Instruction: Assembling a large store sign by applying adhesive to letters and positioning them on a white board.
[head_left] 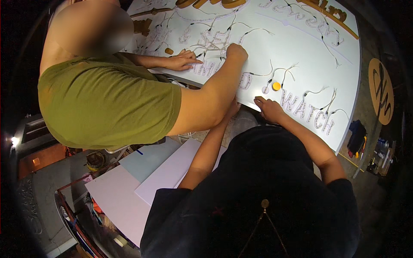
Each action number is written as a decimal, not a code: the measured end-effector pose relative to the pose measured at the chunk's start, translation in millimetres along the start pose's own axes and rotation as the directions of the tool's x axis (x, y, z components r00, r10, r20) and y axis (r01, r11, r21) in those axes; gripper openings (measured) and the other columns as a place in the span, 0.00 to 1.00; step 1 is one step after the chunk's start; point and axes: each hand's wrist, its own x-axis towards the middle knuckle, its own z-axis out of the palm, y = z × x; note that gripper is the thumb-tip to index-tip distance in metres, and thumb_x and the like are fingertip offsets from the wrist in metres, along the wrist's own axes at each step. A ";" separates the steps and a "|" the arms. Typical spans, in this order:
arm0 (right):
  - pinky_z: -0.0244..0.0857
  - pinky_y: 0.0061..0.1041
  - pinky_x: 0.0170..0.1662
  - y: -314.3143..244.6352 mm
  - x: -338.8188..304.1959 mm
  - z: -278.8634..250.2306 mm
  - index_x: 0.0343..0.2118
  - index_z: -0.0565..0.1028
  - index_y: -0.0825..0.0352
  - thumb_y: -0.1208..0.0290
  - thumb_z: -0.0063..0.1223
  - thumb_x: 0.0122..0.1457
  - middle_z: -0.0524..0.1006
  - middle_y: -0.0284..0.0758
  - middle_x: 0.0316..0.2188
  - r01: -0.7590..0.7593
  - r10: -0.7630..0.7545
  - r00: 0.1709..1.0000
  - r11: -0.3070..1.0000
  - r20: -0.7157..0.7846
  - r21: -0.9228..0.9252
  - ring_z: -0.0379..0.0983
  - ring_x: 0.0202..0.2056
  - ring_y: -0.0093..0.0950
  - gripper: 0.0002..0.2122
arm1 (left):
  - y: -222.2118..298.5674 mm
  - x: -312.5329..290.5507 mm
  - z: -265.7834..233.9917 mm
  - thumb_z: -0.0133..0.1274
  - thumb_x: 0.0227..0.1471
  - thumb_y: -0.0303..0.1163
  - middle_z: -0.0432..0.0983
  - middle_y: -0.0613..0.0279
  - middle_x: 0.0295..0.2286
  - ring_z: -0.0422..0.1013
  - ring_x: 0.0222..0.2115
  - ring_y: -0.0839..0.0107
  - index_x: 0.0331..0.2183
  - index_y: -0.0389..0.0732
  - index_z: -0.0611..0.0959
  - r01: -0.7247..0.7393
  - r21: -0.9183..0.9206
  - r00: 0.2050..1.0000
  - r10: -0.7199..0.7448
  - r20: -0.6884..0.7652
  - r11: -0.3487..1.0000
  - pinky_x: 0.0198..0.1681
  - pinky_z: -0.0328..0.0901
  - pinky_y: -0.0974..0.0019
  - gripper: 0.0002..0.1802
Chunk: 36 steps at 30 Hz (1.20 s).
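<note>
A large white sign panel (301,51) lies across the bench, cut-out letters strung with thin white wires (282,71). A co-worker in a green shirt (107,103) leans over its left part. The right hand (269,107) rests flat and empty, fingers spread, on the panel's near edge, near a small yellow disc (276,86). The left hand (234,106) is mostly hidden behind the co-worker's arm; its grip cannot be told.

White sign panel (301,51) with cut-out letters, thin white wires (275,71) and a small orange disc (276,86).
</note>
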 end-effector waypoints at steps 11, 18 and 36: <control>0.68 0.37 0.39 -0.8 -0.9 -2.8 0.53 0.62 0.68 0.75 0.55 0.46 0.62 0.37 0.53 -0.004 0.004 1.000 1.000 -0.008 -0.014 0.72 0.37 0.39 0.28 | 11.9 4.1 -19.6 0.58 0.40 0.37 0.45 0.42 0.58 0.41 0.61 0.52 0.55 0.29 0.59 0.092 -0.103 0.984 -0.074 0.162 0.990 0.63 0.40 0.56 0.43; 0.68 0.37 0.38 -0.1 -0.8 -1.1 0.53 0.62 0.68 0.76 0.53 0.46 0.63 0.37 0.52 0.000 0.000 1.000 1.000 -0.013 0.009 0.72 0.37 0.40 0.28 | 6.7 0.9 -11.5 0.57 0.41 0.38 0.45 0.43 0.59 0.41 0.61 0.52 0.55 0.30 0.59 0.029 -0.019 0.997 -0.028 0.065 0.999 0.63 0.40 0.55 0.43; 0.67 0.37 0.39 -4.6 4.1 -3.5 0.52 0.62 0.68 0.76 0.53 0.45 0.63 0.39 0.52 0.041 -0.040 0.997 0.999 -0.066 0.018 0.72 0.37 0.40 0.27 | -30.1 8.3 25.9 0.57 0.42 0.41 0.49 0.45 0.58 0.43 0.60 0.51 0.56 0.34 0.61 0.081 -0.059 0.996 -0.078 0.047 0.995 0.62 0.40 0.55 0.42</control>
